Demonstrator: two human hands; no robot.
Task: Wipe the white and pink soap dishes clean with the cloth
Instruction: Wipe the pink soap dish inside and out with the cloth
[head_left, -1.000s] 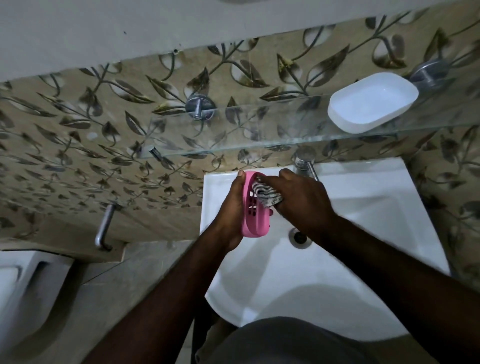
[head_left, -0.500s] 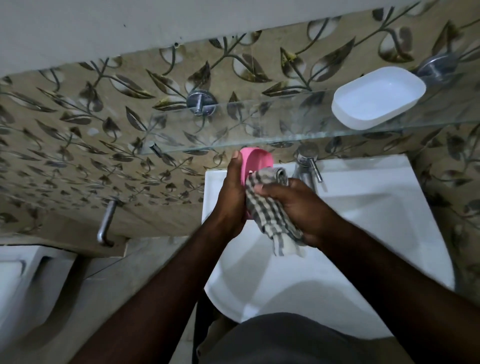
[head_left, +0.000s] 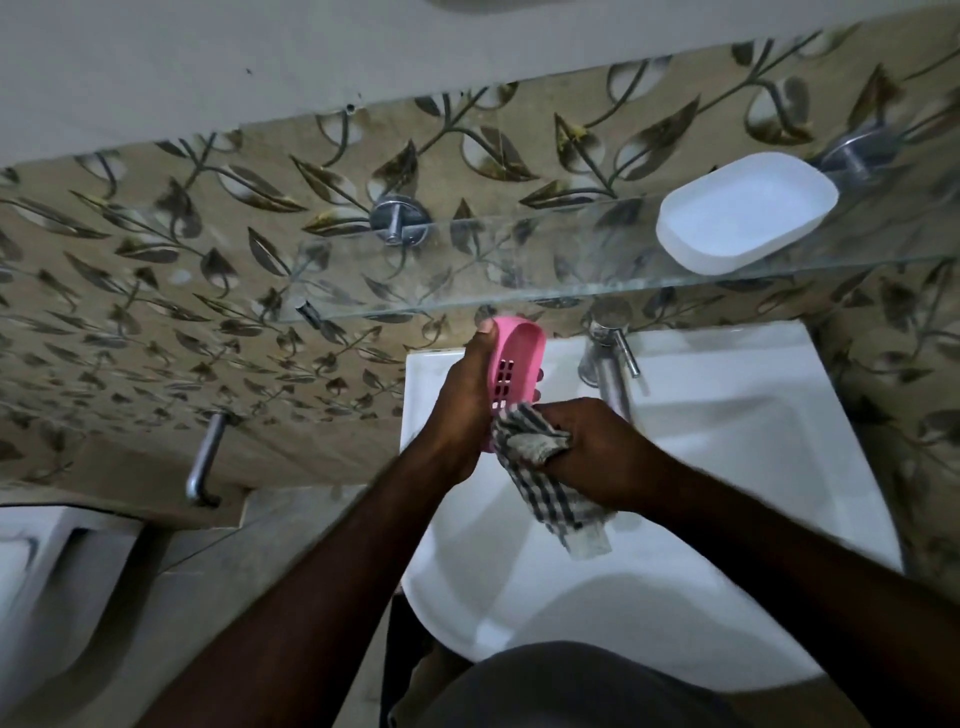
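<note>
My left hand (head_left: 465, 400) grips the pink soap dish (head_left: 514, 364) on its edge over the back of the basin, its slotted inside facing right. My right hand (head_left: 597, 447) holds a bunched checked cloth (head_left: 545, 478) against the dish's lower end, and the cloth's loose end hangs down over the basin. The white soap dish (head_left: 745, 210) lies on the glass shelf (head_left: 467, 296) at the upper right, apart from both hands.
A white washbasin (head_left: 727, 441) sits below my hands, with a chrome tap (head_left: 605, 358) at its back. The leaf-patterned tiled wall carries the shelf's metal mounts (head_left: 397, 218). A metal handle (head_left: 205, 457) sticks out at the left, above a white toilet (head_left: 36, 582).
The cloth has slid from the inside of the pink dish down to its lower end. My left hand has raised the dish toward the shelf, and its slotted inside shows again.
</note>
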